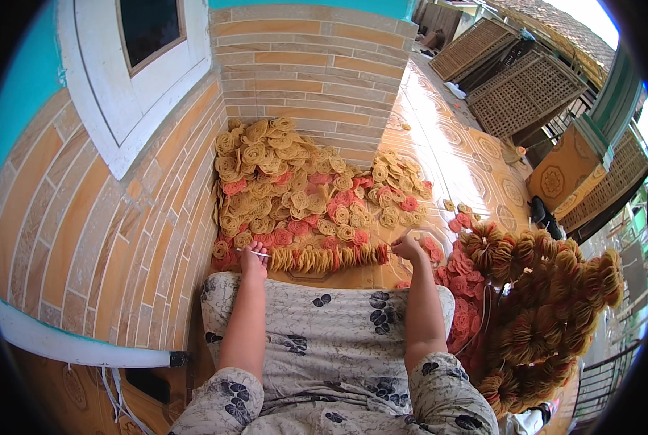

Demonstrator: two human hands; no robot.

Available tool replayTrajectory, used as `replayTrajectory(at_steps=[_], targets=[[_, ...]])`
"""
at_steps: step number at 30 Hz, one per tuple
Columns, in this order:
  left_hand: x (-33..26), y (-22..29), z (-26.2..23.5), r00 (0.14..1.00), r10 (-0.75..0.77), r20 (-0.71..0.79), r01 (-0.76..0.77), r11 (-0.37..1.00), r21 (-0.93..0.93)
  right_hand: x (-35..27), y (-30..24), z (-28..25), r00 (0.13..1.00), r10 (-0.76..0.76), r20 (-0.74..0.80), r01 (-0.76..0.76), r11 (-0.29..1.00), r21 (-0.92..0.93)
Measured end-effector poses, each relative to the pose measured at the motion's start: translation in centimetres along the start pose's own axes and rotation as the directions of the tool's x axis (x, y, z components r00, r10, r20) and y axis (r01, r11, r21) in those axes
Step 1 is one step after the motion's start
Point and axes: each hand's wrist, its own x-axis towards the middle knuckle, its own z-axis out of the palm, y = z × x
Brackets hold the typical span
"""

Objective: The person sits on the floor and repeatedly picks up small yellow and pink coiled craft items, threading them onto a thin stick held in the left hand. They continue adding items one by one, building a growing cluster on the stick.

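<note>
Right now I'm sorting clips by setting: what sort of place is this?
Probably a house's tiled porch used for home food work: brick-tiled wall, patterned floor tiles, loose crackers heaped there, woven drying racks behind.

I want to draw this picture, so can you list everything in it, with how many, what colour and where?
Loose crackers: too many to count, yellow and pink, heaped on the floor by the brick wall.
Threaded row of crackers: one, mostly yellow, held between both hands.
Strung bundles: many, yellow and pink, piled at right.
Brick wall: one, tan, behind the heap.
Window: one, white frame, upper left.
Lattice trays: several, brown, upper right.
Floor: glossy orange tiles.
Left hand: grips a thin stick.
Right hand: pinches the row's other end.
</note>
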Motion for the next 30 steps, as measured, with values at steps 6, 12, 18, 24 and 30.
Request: replayTrajectory(at_steps=[6,12,18,24,30], targets=[[1.3,-0.4,-0.6,0.999,0.002,-0.047,-0.006,0.997,-0.083,1.6,0.5,1.7,0.998,-0.061,-0.033,0.052,0.971,-0.234],[2.4,-0.8,-1.2,1.000,0.000,-0.028,-0.003,0.992,-0.126,0.4,-0.9,1.6,0.956,0.293,0.024,-0.188,0.548,0.815],[2.3,-0.7,-1.2,0.999,-0.022,-0.025,0.019,0.992,-0.127,-0.1,-1.4,1.1,0.950,0.293,-0.112,-0.244,0.914,0.323],[2.1,-0.5,-1.2,1.000,-0.024,-0.020,0.021,0.994,-0.110,-0.2,-1.7,1.4,0.949,0.187,-0.253,-0.227,0.963,-0.142],[1.9,-0.5,-0.8,0.996,-0.040,-0.077,0.030,0.991,-0.131,1.2,-1.2,2.1,0.992,0.001,-0.125,-0.067,0.849,-0.523]])
